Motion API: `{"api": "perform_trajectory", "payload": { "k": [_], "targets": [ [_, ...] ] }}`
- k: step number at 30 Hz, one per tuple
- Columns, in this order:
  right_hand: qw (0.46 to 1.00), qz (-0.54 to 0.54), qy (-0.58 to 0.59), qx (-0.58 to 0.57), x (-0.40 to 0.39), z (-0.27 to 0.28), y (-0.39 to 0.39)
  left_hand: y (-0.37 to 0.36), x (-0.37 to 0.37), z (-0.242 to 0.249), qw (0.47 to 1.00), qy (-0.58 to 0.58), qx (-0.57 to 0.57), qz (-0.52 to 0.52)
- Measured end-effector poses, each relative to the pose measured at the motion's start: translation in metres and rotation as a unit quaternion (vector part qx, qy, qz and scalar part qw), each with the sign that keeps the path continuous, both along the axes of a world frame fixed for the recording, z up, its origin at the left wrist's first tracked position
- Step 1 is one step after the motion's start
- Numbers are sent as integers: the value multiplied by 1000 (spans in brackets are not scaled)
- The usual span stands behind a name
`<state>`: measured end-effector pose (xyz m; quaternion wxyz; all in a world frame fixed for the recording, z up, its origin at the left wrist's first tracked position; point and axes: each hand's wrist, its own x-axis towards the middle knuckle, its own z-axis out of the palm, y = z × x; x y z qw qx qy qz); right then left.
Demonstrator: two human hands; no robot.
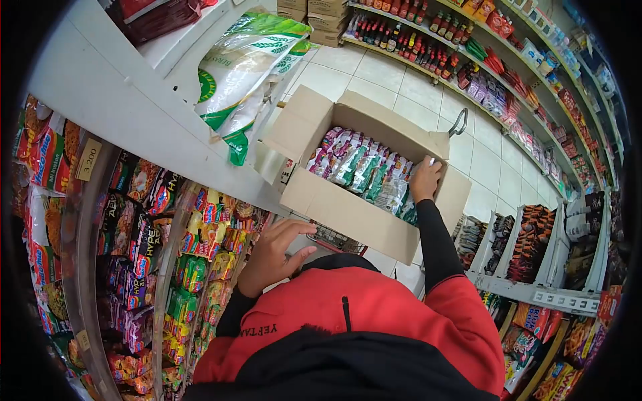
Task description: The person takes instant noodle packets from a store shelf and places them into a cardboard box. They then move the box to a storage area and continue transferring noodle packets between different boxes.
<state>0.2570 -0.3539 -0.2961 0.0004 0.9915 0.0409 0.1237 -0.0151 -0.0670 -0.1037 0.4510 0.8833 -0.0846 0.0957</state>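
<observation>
An open cardboard box (348,209) stands in front of me with its flaps spread, filled with rows of purple, white and green packets (364,170). My right hand (425,179) is at the box's right inner side, fingers bent over the packets there; whether it grips anything is hidden. My left hand (277,254) hovers near my body, to the left of the box's near flap, with its fingers apart and nothing in it. Beneath the box, part of a wire basket or cart (338,239) shows.
At the left are shelves of noodle packets (142,257) below a white counter (120,100) bearing a green and white sack (251,67). Bottle shelves (401,40) curve along the back right. Racks of sachets (535,244) stand at the right. Cartons (328,20) are stacked behind.
</observation>
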Motion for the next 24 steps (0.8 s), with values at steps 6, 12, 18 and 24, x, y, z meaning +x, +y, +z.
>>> {"api": "perform_trajectory", "payload": {
  "k": [6, 12, 18, 24],
  "targets": [
    [968, 87, -33, 234, -25, 112, 20, -8, 1, 0, 998, 25, -55, 3],
    [772, 544, -26, 327, -103, 249, 70, -10, 19, 7, 819, 215, -530, -41],
    [542, 762, -276, 222, -141, 280, 132, 7, -13, 48, 772, -14, -632, 69],
    [581, 732, -73, 349, -170, 355, 182, 52, -78, 107, 878, -200, -389, 192]
  ]
}}
